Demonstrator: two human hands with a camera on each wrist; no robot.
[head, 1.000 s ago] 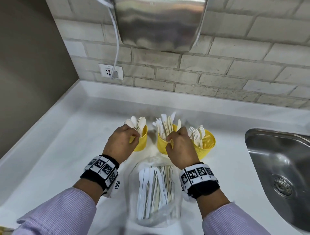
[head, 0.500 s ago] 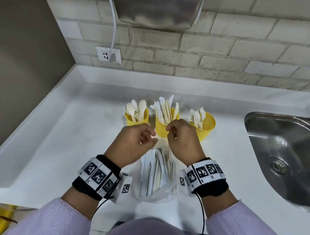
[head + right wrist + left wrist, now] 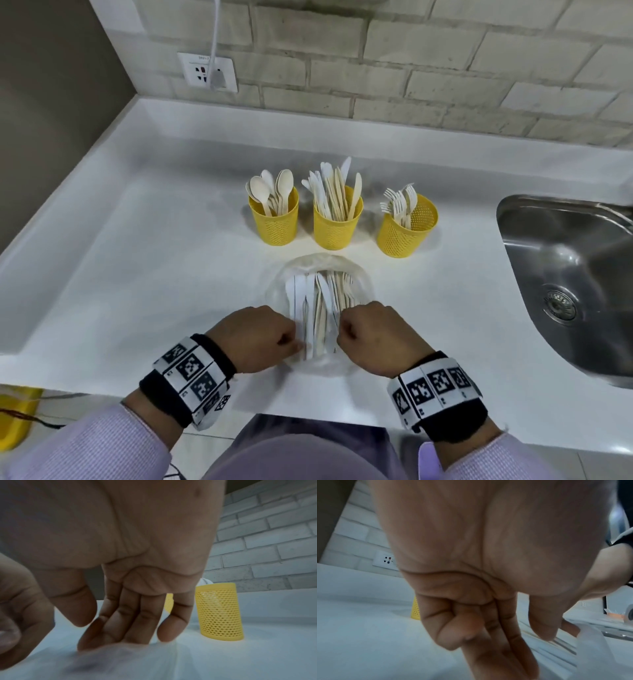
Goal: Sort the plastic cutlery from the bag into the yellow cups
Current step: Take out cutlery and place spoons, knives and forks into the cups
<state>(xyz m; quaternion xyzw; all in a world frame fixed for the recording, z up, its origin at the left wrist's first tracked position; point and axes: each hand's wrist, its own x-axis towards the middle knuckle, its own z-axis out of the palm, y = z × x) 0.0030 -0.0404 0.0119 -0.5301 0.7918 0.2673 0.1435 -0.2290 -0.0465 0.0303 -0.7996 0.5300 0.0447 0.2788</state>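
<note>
Three yellow mesh cups stand in a row: the spoon cup [image 3: 274, 221], the knife cup [image 3: 337, 224] and the fork cup [image 3: 406, 229] [image 3: 220, 612]. In front of them a clear bag [image 3: 359, 284] lies flat with several white and beige cutlery pieces [image 3: 318, 305] inside. My left hand [image 3: 260, 337] is at the bag's near left edge; in the left wrist view its fingers [image 3: 503, 649] point down beside the film [image 3: 590, 653], thumb apart. My right hand [image 3: 373, 337] is at the near right edge, its fingertips [image 3: 120, 635] resting on the film, thumb apart.
A steel sink [image 3: 565, 284] is sunk into the white counter [image 3: 154, 257] on the right. A brick wall with a socket [image 3: 207, 70] and plugged cable rises behind. The counter's front edge runs just under my wrists.
Both hands have drawn back from the cups to the near end of the bag. The camera has tilted down, so the cups now sit further from my hands.
</note>
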